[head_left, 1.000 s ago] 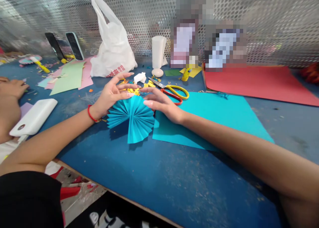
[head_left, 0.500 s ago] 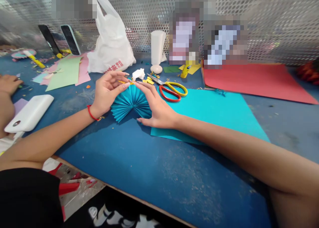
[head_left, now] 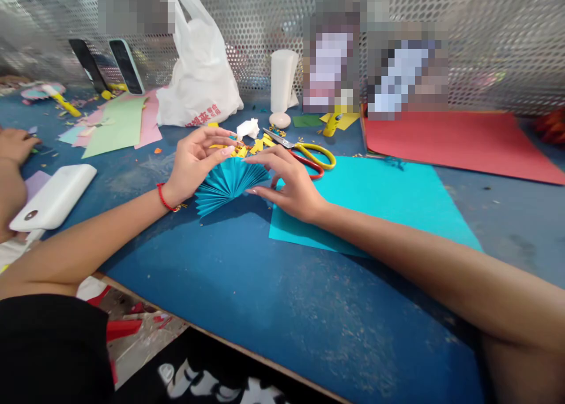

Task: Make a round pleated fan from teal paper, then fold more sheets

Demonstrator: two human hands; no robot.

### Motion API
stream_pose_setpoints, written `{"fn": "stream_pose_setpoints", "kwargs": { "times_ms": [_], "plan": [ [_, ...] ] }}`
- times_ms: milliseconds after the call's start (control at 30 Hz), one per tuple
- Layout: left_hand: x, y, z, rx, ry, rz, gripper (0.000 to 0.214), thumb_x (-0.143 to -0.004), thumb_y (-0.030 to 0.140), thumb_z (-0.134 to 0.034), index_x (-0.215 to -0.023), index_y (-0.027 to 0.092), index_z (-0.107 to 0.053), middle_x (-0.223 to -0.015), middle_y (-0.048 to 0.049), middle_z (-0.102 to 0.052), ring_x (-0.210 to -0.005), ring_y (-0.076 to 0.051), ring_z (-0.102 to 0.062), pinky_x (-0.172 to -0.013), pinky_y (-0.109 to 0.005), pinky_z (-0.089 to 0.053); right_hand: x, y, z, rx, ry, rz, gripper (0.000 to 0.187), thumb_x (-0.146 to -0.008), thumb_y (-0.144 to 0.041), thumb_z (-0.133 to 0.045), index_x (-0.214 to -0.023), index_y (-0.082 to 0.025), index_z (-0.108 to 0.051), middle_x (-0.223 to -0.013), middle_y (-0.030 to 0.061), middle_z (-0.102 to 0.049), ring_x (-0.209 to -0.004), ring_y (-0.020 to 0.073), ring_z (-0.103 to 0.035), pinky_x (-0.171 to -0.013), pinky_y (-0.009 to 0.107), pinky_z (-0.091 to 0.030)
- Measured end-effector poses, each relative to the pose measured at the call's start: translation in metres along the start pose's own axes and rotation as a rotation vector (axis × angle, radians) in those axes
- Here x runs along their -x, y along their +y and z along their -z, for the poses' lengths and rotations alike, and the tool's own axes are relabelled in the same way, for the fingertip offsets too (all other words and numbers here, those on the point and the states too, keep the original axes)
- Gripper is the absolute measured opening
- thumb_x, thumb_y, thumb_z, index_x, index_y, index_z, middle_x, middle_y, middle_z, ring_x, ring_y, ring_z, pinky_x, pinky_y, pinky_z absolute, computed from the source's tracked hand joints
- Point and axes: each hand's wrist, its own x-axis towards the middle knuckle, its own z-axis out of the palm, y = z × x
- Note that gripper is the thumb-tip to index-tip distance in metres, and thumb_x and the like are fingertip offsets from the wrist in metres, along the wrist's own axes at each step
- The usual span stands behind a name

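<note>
Pleated teal paper fan [head_left: 227, 186] lying on the blue worktable [head_left: 353, 310], between both hands. Left hand [head_left: 194, 169] and right hand [head_left: 291, 186] curled, fingertips [head_left: 232, 151] at its top edge; can't tell if pinching or just touching. Yellow paper scraps [head_left: 242, 152] just past the fingertips, red-and-yellow-handled scissors [head_left: 315, 160] beyond right hand, teal paper sheet [head_left: 366, 204] under right wrist.

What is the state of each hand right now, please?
Left hand: curved against the teal pleated paper fan; grip cannot be told.
Right hand: fingertips against the same fan edge; grip cannot be told.
</note>
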Motion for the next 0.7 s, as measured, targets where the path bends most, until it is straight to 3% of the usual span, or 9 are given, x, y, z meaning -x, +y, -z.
{"fn": "stream_pose_setpoints", "kwargs": {
  "times_ms": [100,167,300,500,700],
  "plan": [
    [-0.0010,-0.0028,0.0028,0.038,-0.040,0.029,0.028,-0.083,0.028,-0.085,-0.109,0.027,-0.076,-0.111,-0.0058,-0.080,-0.110,-0.028,-0.077,-0.092,-0.041,-0.067,0.0011,0.0020,-0.0006,-0.033,0.035,-0.017,0.026,-0.091,-0.029,-0.078,-0.115,-0.021,-0.073,-0.108,0.0062,-0.064,-0.088,0.0176,-0.063,-0.081,0.035,-0.059],
    [-0.0018,-0.0051,0.0044,0.064,-0.065,0.071,0.029,-0.084,0.028,-0.085,-0.111,0.029,-0.076,-0.109,-0.0052,-0.081,-0.109,-0.029,-0.077,-0.089,-0.041,-0.068,0.0015,0.0030,-0.0007,-0.036,0.042,-0.028,0.020,-0.090,-0.027,-0.079,-0.108,-0.020,-0.074,-0.100,0.0036,-0.062,-0.083,0.0153,-0.062,-0.076,0.032,-0.056],
    [-0.0030,-0.0065,0.0057,0.098,-0.080,0.112,0.033,-0.080,0.030,-0.088,-0.110,0.030,-0.077,-0.103,-0.0030,-0.082,-0.108,-0.029,-0.077,-0.087,-0.042,-0.067,0.0011,0.0013,-0.0004,-0.034,0.028,-0.046,0.018,-0.089,-0.025,-0.080,-0.104,-0.020,-0.072,-0.097,0.0020,-0.062,-0.084,0.0151,-0.062,-0.077,0.031,-0.055],
    [-0.0014,-0.0012,0.0050,0.120,-0.180,0.093,0.038,-0.076,0.032,-0.091,-0.110,0.032,-0.075,-0.108,0.0006,-0.080,-0.111,-0.029,-0.075,-0.098,-0.050,-0.063,0.0013,-0.0001,-0.0010,-0.054,0.032,-0.019,0.041,-0.087,-0.023,-0.083,-0.124,-0.019,-0.067,-0.102,0.0032,-0.067,-0.084,0.0153,-0.061,-0.081,0.032,-0.055],
    [0.0023,-0.0002,0.0053,0.135,-0.201,0.100,0.049,-0.068,0.031,-0.096,-0.112,0.028,-0.076,-0.105,-0.0052,-0.080,-0.096,-0.027,-0.078,-0.088,-0.044,-0.066,0.0009,0.0018,-0.0008,-0.042,0.016,0.007,0.027,-0.088,-0.025,-0.082,-0.112,-0.020,-0.070,-0.101,0.0035,-0.068,-0.086,0.0162,-0.061,-0.081,0.032,-0.055]
  ]
}}
